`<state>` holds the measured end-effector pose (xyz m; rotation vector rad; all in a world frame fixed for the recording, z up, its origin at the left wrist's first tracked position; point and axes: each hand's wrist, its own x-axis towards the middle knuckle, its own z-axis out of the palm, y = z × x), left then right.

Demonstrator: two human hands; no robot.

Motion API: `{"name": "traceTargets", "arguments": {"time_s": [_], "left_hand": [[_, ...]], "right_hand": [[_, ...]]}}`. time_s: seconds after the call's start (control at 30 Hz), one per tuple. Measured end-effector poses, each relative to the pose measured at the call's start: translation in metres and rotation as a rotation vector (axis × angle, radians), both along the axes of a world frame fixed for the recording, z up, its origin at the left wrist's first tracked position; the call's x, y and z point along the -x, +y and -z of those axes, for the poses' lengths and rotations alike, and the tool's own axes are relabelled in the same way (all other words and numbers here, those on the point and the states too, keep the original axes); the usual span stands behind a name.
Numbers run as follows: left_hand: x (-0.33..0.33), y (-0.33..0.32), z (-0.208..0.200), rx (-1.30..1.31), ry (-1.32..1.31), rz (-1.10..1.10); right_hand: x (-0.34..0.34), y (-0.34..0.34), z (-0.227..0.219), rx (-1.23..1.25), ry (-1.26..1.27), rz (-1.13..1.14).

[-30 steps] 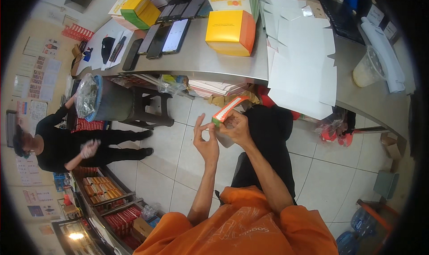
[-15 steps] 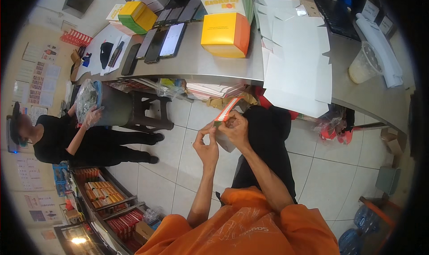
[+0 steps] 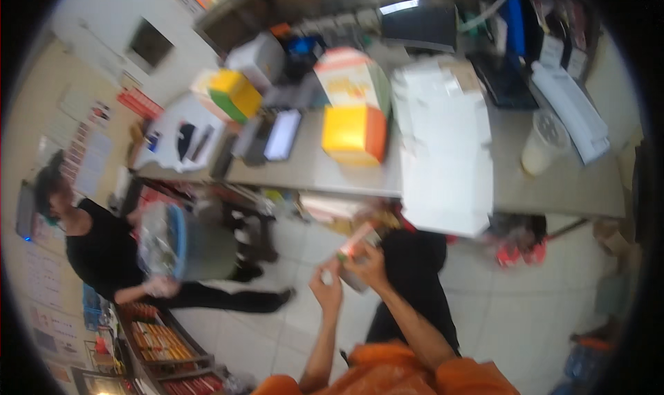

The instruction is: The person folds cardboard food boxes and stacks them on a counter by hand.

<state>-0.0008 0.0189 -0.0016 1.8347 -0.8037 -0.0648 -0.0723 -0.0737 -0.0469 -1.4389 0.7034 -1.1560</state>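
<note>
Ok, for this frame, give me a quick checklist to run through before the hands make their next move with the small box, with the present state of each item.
1. Right hand grips the small box: ok, fingers wrap its lower end.
2. Left hand on the box: cannot tell; it sits right beside it, but blur hides the contact.
3. Box raised above the tiled floor, apart from the table: ok.
4. Box flaps open or closed: cannot tell, picture is smeared.
5. Other person apart from both hands: ok; they stand at the far left, holding a large container.
</note>
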Motion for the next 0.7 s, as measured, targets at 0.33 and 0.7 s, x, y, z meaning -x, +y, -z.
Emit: {"name": "traceTargets", "arguments": {"time_s": [0.33, 0.7], "left_hand": [[-0.006, -0.005, 0.005, 0.091, 0.082, 0.065], [0.002, -0.002, 0.002, 0.078, 0.268, 0.046]], "right_hand": [[0.004, -0.003, -0.008, 0.093, -0.151, 0.029], [0.000, -0.009, 0.024, -0.066, -0.179, -0.116]]}}
